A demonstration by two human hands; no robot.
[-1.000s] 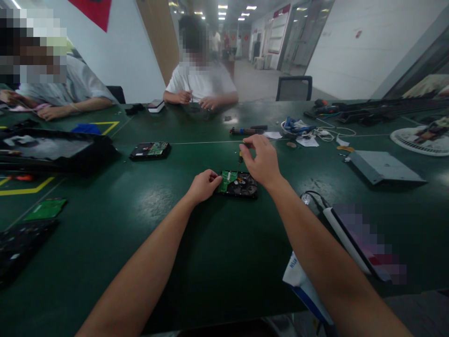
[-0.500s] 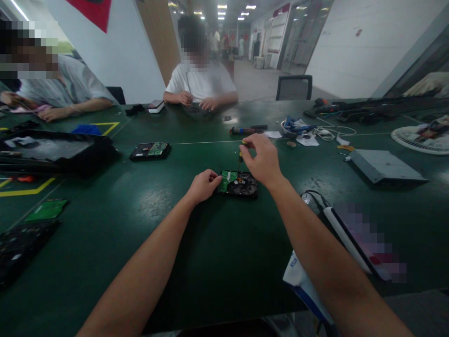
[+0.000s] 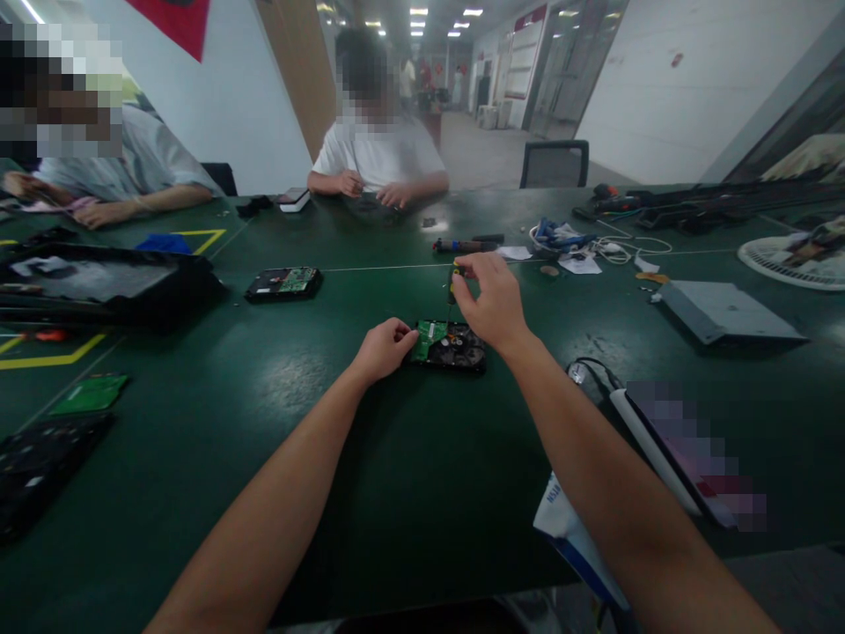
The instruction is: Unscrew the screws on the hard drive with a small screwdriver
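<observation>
A black hard drive (image 3: pixel 455 350) with a green circuit board on its left part lies flat on the green table. My left hand (image 3: pixel 385 349) is closed at the drive's left end, thumb and fingers pinching its edge. Above the drive, my right hand (image 3: pixel 494 298) has its fingers closed round the yellow-and-black handle of a screwdriver (image 3: pixel 455 285). The screwdriver stands almost upright, and its thin shaft points down at the drive near the board's right edge. Whether the tip sits in a screw is too small to tell.
Another hard drive (image 3: pixel 282 283) lies to the left, beyond a loose green board (image 3: pixel 91 394). A large black casing (image 3: pixel 106 286) stands at far left, a grey metal box (image 3: pixel 730 311) at right. Across the table sit two people, one in a white shirt (image 3: pixel 396 154).
The screwdriver's handle has turned slightly in my right hand, and the fingers have shifted a little to the left. My left hand and the hard drive stay in place.
</observation>
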